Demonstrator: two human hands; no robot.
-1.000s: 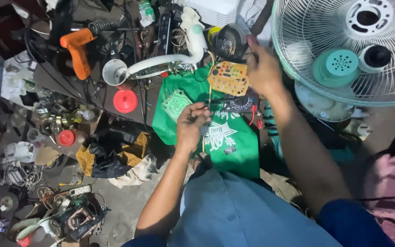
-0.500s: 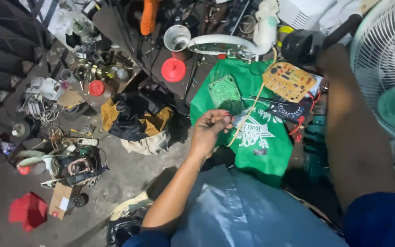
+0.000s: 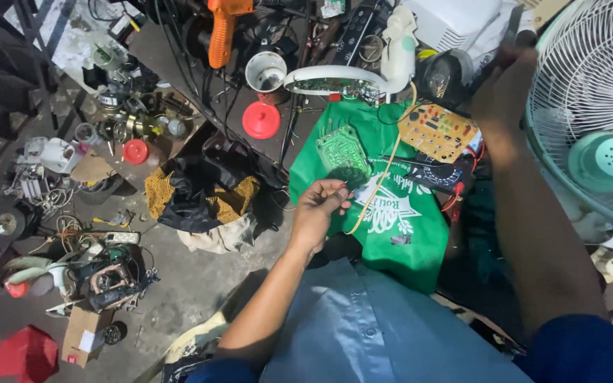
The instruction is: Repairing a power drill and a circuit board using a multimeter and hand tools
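My left hand [image 3: 324,206] hovers over a green cloth [image 3: 399,234] on the floor. Its fingers are pinched together just below a green circuit board [image 3: 342,152], seemingly on a thin yellow wire [image 3: 381,177]. That wire runs up to a yellow circuit board [image 3: 438,131]. My right hand [image 3: 505,78] reaches far up beside the white fan [image 3: 590,142]. It is dark and blurred against a dark, thin object [image 3: 514,25], so its grip is unclear.
An orange power tool [image 3: 223,28], a white cup [image 3: 265,71], a red lid [image 3: 261,119] and a white curved lamp housing [image 3: 335,79] lie at the top. Black and yellow rags [image 3: 200,191] and cluttered wires and parts [image 3: 101,269] fill the left floor.
The view has swung left and down. My right hand has moved from the yellow circuit board up toward the clutter beside the fan. My left hand has stayed pinched near the green board.
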